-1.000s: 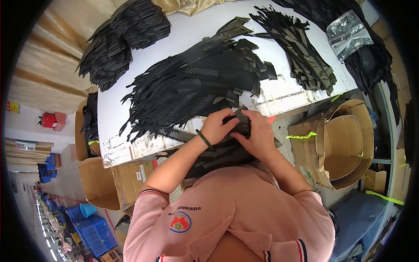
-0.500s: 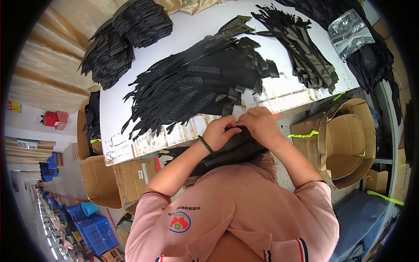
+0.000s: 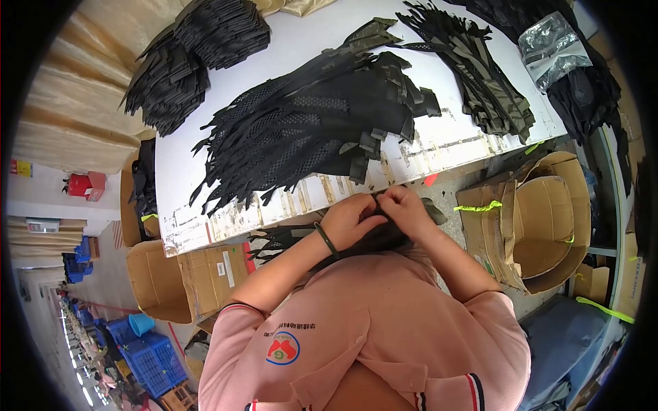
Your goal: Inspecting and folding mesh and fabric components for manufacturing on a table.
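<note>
Just off the table's near edge, my left hand (image 3: 351, 220) and my right hand (image 3: 407, 212) are close together, fingers pinched on the edge of a dark fabric piece (image 3: 387, 238). What exactly lies between the fingertips is mostly hidden. More black strips (image 3: 282, 238) spread across my lap, left of my left hand, and a dark olive end sticks out beside my right hand. Ahead on the table lies a wide fanned pile of black mesh and plain fabric pieces (image 3: 295, 130), its nearest ends close to the table edge.
The white table (image 3: 418, 175) has a worn, tape-marked front edge. Stacked black pieces (image 3: 223, 34) are at back left; a camouflage strip bundle (image 3: 480, 82) and a clear plastic bag (image 3: 552, 51) at back right. Cardboard boxes stand left (image 3: 161, 281) and right (image 3: 497, 236) of me.
Both hands have drawn back from the table edge toward my body, bringing the fabric along. More black strips and the olive end now show over my lap.
</note>
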{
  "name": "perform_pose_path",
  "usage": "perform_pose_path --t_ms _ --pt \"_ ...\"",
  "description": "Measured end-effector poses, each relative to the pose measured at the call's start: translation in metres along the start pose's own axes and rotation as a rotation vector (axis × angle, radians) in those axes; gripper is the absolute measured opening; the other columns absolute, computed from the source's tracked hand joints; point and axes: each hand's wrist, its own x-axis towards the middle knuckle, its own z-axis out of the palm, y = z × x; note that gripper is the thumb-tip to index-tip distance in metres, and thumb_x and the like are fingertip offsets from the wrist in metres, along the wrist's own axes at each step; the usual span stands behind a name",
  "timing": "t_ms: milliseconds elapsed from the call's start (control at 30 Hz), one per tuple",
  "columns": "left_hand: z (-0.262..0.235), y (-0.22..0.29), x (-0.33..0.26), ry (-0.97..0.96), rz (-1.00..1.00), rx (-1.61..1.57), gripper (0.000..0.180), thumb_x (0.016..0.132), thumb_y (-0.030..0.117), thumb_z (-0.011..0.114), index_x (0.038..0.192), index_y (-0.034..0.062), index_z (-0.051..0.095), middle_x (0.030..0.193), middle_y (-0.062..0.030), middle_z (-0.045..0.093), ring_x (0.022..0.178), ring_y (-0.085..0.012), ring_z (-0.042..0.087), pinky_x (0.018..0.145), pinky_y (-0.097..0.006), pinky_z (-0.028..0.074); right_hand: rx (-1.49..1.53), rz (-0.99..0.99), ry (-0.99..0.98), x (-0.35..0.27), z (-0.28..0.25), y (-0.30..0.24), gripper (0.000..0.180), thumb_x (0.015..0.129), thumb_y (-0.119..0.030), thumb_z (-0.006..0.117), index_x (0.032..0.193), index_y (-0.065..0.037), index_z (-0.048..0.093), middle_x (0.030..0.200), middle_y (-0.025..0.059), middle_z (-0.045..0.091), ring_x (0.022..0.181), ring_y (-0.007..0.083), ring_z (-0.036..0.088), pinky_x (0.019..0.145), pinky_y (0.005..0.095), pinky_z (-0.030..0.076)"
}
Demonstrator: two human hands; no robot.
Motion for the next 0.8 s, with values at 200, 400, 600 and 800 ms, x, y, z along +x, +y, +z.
perform_pose_path --t_ms 200,400,600,800 --pt "-0.005 -0.024 0.004 0.033 -0.241 -0.792 0.007 0.088 0.005 0.061 0.094 0.0009 0.061 0.084 -0.0011 0.063 0.074 -0.0067 0.055 0.067 -0.022 0.046 0.634 0.179 -0.240 -0.001 -0.019 -0.014 0.019 0.093 -0.019 0.057 0.089 -0.002 0.063 0.083 0.0009 0.062 0.075 0.0091 0.055 0.073 0.0244 0.045" --pt "-0.011 -0.018 0.005 0.054 -0.250 -0.934 0.013 0.090 0.001 0.056 0.101 -0.0001 0.062 0.090 -0.0028 0.065 0.082 -0.0098 0.060 0.076 -0.023 0.048 0.821 0.281 -0.573 -0.017 -0.008 -0.011 0.020 0.092 -0.020 0.059 0.106 -0.005 0.058 0.096 0.0017 0.061 0.087 0.0119 0.057 0.079 0.0274 0.046" --pt "-0.008 -0.025 0.004 0.101 -0.210 -0.904 0.014 0.091 0.001 0.054 0.101 0.0001 0.063 0.093 -0.0040 0.065 0.086 -0.0106 0.060 0.079 -0.023 0.048 1.022 0.289 -0.477 -0.020 0.002 -0.012 0.017 0.092 -0.018 0.058 0.104 -0.006 0.055 0.096 0.0044 0.061 0.083 0.0150 0.059 0.075 0.0329 0.049" --pt "0.006 -0.014 0.003 0.106 -0.218 -0.757 0.015 0.088 0.009 0.061 0.101 0.0008 0.064 0.093 -0.0029 0.065 0.086 -0.0117 0.060 0.080 -0.024 0.047 -0.241 -0.226 -0.007 -0.014 -0.004 -0.001 0.006 0.094 -0.009 0.053 0.096 -0.005 0.051 0.078 0.0050 0.056 0.069 0.0114 0.055 0.063 0.0313 0.047"
